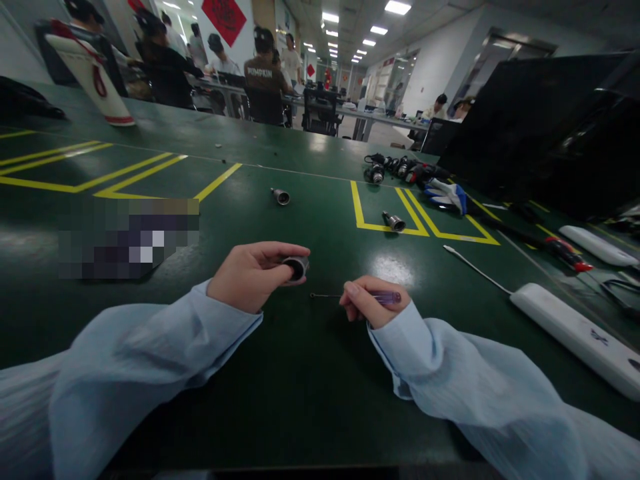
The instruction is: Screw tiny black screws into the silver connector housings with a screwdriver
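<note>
Near the middle of the green table [300, 400], my left hand [250, 275] is closed around a short, hollow metal socket [303, 265], its round opening turned towards me. Thumb and fingers grip the socket's sides and rim. To the right, my right hand [373, 300] holds a thin-shafted screwdriver [390, 298] by its translucent purple handle. The shaft points left, and its small tip is just below and right of the socket, apart from it. Two similar metal sockets with narrow stems lie farther back: one socket [281, 197] at centre, another socket [395, 222] by yellow tape.
At right lie a white power strip [575, 333], a red-and-black handle [567, 252], a white-and-blue glove [447, 195] and dark metal parts [377, 173]. A large black panel [540, 127] stands behind them. A pixelated patch hides something at left. Several people sit beyond the table.
</note>
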### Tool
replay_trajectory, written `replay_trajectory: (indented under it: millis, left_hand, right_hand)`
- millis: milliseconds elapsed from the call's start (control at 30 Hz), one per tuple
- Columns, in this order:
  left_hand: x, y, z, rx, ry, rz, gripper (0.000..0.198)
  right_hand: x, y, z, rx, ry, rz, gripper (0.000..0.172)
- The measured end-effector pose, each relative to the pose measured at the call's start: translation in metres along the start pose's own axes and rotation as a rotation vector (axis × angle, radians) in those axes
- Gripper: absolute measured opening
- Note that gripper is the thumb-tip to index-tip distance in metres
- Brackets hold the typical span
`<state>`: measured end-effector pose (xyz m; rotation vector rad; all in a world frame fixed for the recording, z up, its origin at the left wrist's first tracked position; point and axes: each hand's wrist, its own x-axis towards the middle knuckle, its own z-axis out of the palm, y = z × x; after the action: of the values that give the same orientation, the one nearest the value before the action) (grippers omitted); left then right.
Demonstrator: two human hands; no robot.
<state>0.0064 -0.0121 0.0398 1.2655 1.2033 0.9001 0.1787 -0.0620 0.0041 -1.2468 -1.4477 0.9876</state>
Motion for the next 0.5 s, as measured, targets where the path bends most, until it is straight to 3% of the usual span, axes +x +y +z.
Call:
replay_trajectory:
  millis: [367, 500]
  left_hand:
    - [0.001, -0.004, 0.001, -0.037, -0.013, -0.072, 0.035]
    - [0.003, -0.007, -0.001, -0.078, -0.045, -0.076, 0.038]
  right_hand:
    - [0.004, -0.029, -0.015, -0.28, -0.149, 0.043, 0.034]
    - [0.004, -0.025, -0.013, -0.158, -0.091, 0.143, 0.034]
